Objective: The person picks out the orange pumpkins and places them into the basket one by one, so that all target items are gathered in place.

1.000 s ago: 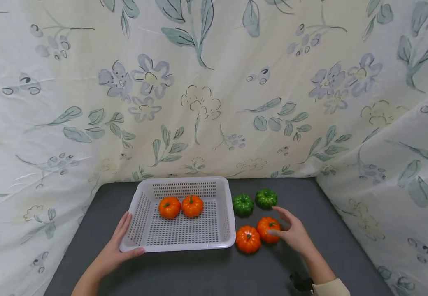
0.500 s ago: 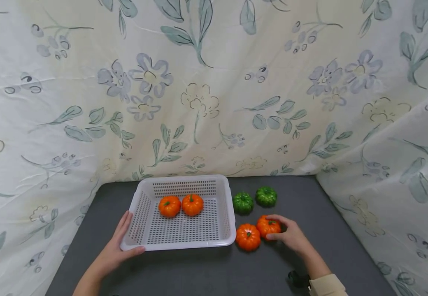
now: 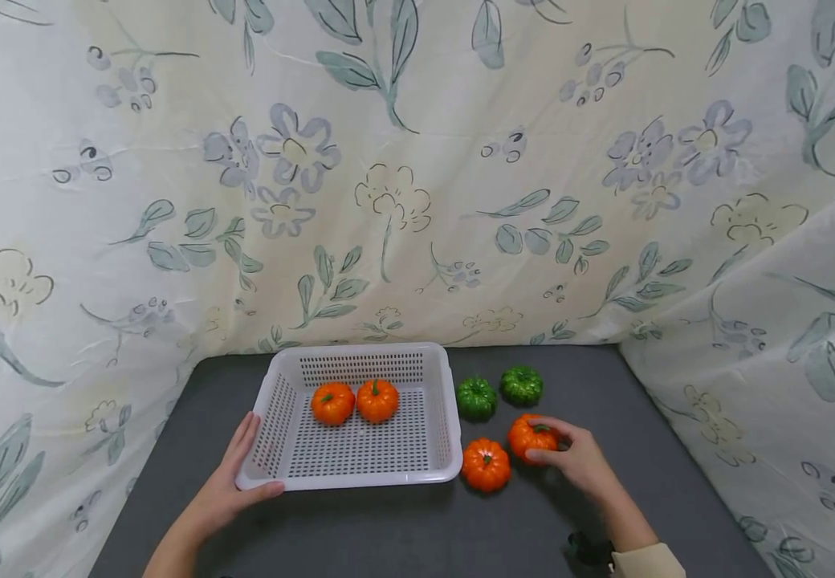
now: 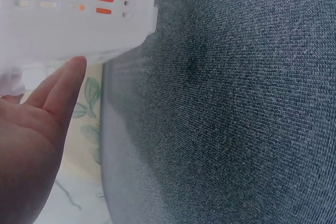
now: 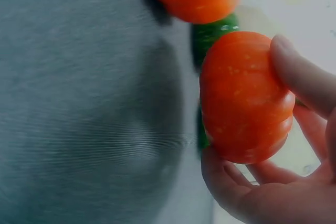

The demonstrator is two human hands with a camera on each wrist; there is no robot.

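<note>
In the head view a white perforated plastic basket (image 3: pixel 360 484) holds two small orange pumpkins (image 3: pixel 333 404) with green stems. My left hand (image 3: pixel 226 482) rests at its front left corner, with straight fingers along the outer side and the thumb against the front rim. In the right wrist view, my right hand (image 5: pixel 310 192) grips an orange pumpkin (image 5: pixel 245 98) between thumb and fingers, its ribbed underside facing the camera. Left of it in the head view sits another orange pumpkin (image 3: pixel 486 466), beside the basket's front right corner.
Two ribbed green pumpkins (image 3: pixel 476 399) stand right of the basket, behind the orange ones. The dark grey cloth-covered table (image 3: pixel 360 534) ends at a floral curtain (image 3: pixel 417 201) along the back and sides. A small black object (image 3: pixel 589 550) shows near my right wrist.
My right hand has closed around the right-hand orange pumpkin. That pumpkin has shifted slightly right and away from the one beside it. My left hand and the basket stay in place.
</note>
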